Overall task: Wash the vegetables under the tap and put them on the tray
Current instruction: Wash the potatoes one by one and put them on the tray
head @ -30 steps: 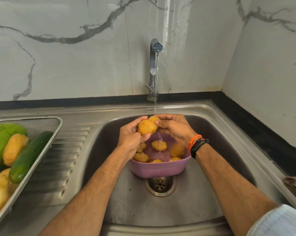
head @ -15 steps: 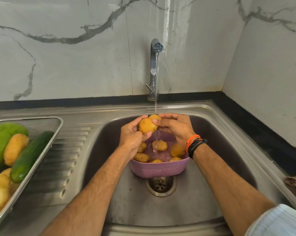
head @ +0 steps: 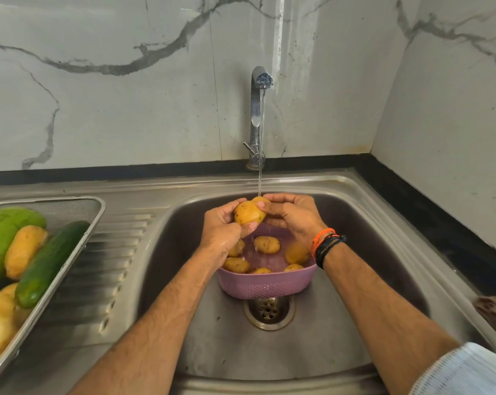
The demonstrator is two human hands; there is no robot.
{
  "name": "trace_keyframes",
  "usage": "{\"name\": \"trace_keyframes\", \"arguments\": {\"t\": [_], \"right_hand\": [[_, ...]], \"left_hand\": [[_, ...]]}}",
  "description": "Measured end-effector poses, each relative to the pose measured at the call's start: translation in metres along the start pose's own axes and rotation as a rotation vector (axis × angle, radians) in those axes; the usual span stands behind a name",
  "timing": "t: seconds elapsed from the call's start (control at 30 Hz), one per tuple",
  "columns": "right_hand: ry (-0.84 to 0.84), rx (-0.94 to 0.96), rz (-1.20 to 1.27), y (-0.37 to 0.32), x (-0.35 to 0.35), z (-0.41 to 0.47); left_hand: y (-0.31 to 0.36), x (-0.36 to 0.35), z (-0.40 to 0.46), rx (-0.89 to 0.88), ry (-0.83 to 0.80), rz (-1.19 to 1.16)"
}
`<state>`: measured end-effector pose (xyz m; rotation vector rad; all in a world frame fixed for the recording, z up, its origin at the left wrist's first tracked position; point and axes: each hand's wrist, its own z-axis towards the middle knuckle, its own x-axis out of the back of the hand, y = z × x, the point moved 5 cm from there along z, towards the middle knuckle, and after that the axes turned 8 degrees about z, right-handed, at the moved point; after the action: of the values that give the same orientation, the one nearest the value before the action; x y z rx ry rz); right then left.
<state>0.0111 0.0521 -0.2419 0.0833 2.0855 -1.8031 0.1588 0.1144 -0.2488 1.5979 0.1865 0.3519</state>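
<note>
Over the sink basin point(head: 341, 323), directly under the thin stream of water point(head: 259, 178) from the tap point(head: 256, 109), two bare hands hold a yellow-brown potato point(head: 248, 213). The left hand point(head: 222, 229) cups it from below and the side, fingers and thumb curled round it. The right hand point(head: 291, 215) wraps the far end, fingers curled over the top and fingertips pressed to the skin. A second rounded yellow shape shows just behind, between the hands; whether it is another potato or part of the same one is hard to tell. Both forearms reach in from the bottom edge, and the right wrist wears orange and black bands point(head: 326, 245).

Just below the hands, a pink perforated basket point(head: 266, 286) sits in the basin above the drain point(head: 269, 310). It holds several more potatoes point(head: 266, 244), some partly covered by the hands and wrists.

Well apart on the left, a metal mesh tray point(head: 78, 240) rests on the ridged draining board point(head: 104, 280). It carries a dark green cucumber point(head: 48, 265), a large light green vegetable point(head: 1, 238), one potato between them, and pale yellow pieces cut off by the picture's edge.

Behind stands a grey-veined marble wall point(head: 127, 109). A brown object at the right edge is cut off and cannot be identified.
</note>
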Motion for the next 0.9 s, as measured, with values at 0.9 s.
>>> {"name": "trace_keyframes", "arguments": {"t": [0.9], "right_hand": [[-0.146, -0.040, -0.045, 0.003, -0.011, 0.000]], "left_hand": [[0.001, 0.002, -0.003, 0.253, -0.007, -0.421]]}}
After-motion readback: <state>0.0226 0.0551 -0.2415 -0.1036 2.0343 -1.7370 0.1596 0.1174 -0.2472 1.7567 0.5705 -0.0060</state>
